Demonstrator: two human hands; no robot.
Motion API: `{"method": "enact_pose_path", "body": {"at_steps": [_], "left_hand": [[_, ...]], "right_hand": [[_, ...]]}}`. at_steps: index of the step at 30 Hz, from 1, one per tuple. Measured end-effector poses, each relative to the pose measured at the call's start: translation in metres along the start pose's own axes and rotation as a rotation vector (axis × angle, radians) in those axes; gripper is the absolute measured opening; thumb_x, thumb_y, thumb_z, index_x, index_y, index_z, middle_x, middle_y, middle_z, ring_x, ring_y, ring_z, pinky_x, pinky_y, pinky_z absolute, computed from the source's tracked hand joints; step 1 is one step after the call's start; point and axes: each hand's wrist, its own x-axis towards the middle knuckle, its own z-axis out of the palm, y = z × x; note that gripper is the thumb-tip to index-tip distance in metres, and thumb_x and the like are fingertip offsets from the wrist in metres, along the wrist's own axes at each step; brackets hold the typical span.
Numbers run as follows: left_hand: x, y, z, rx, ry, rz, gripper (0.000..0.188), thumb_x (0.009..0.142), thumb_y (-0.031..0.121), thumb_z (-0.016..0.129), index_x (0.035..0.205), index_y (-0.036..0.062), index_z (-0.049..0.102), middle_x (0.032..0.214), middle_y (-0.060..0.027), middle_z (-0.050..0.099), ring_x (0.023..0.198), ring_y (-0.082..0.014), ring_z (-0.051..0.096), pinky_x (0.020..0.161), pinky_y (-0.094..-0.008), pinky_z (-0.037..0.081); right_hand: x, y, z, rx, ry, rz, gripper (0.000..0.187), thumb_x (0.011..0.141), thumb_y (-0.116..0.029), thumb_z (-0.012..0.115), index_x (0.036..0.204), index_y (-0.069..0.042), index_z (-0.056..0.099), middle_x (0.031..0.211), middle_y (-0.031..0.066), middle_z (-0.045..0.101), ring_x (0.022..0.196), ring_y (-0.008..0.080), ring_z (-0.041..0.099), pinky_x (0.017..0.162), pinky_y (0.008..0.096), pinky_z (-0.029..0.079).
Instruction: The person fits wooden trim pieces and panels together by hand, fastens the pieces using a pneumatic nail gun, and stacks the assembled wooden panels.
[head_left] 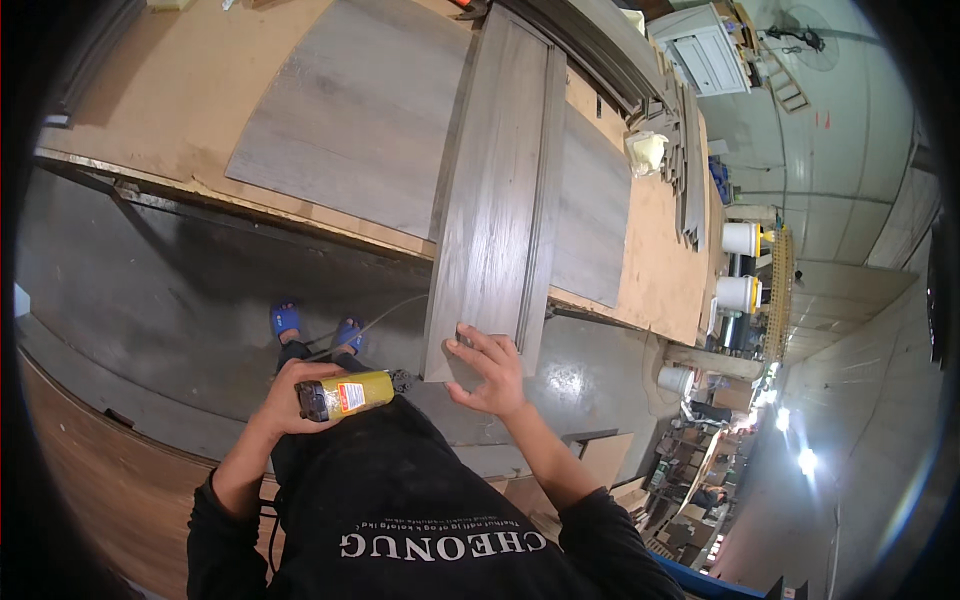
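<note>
A yellow-green handheld power tool [368, 392] with a black end lies in my left hand [300, 393], whose fingers wrap round its body. Its exact kind I cannot make out; a dark fitting shows at its right end. A long grey wood-grain framed door panel [497, 190] rests across the bench and juts past the near edge toward me. At this overhanging end is my right hand [490, 375], fingers spread over the panel's surface and thumb by its end edge. Beneath the panel lies a wide flat grey board [350, 110].
The wooden workbench [190, 165] spans the view. Grey trim strips [688, 180] and a pale crumpled bundle [646, 152] lie at its right. White buckets [740, 294] stand beyond. A thin cord [385, 315] runs near my blue slippers [286, 319]. Boards [607, 455] lean at lower right.
</note>
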Motion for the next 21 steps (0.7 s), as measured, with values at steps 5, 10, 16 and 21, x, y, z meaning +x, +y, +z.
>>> {"method": "enact_pose_path", "body": {"at_steps": [5, 10, 16, 21], "left_hand": [[0.008, 0.005, 0.002, -0.020, -0.025, 0.023, 0.046, 0.058, 0.022, 0.078, 0.093, -0.0024, 0.064, 0.085, -0.0147, 0.067, 0.075, -0.0306, 0.067, 0.070, -0.0313, 0.050], [0.010, -0.002, 0.005, -0.056, -0.042, 0.021, 0.042, 0.059, 0.023, 0.078, 0.091, -0.0015, 0.064, 0.085, -0.0141, 0.067, 0.075, -0.0299, 0.067, 0.069, -0.0317, 0.051], [0.013, 0.004, 0.005, -0.065, -0.053, 0.004, 0.044, 0.058, 0.022, 0.075, 0.093, -0.0018, 0.065, 0.082, -0.0142, 0.066, 0.074, -0.0293, 0.066, 0.069, -0.0308, 0.049], [0.010, 0.003, 0.009, -0.074, -0.057, 0.001, 0.043, 0.059, 0.022, 0.075, 0.093, -0.0010, 0.065, 0.081, -0.0137, 0.066, 0.072, -0.0294, 0.065, 0.067, -0.0310, 0.049]], "right_hand": [[-0.001, -0.001, -0.001, -0.014, -0.011, 0.010, 0.057, 0.058, -0.026, 0.075, 0.114, -0.016, 0.067, 0.126, 0.0060, 0.059, 0.087, 0.0225, 0.056, 0.081, 0.0335, 0.045], [0.002, -0.001, 0.000, -0.018, -0.005, -0.003, 0.058, 0.053, -0.024, 0.076, 0.109, -0.013, 0.069, 0.124, 0.0094, 0.060, 0.084, 0.0221, 0.057, 0.081, 0.0338, 0.044], [0.003, -0.002, -0.002, -0.020, -0.003, -0.005, 0.057, 0.055, -0.024, 0.075, 0.111, -0.014, 0.068, 0.124, 0.0081, 0.060, 0.085, 0.0221, 0.057, 0.080, 0.0338, 0.045], [0.000, -0.004, -0.003, -0.011, -0.011, 0.009, 0.056, 0.058, -0.024, 0.075, 0.113, -0.015, 0.067, 0.125, 0.0070, 0.060, 0.086, 0.0217, 0.057, 0.081, 0.0338, 0.045]]}}
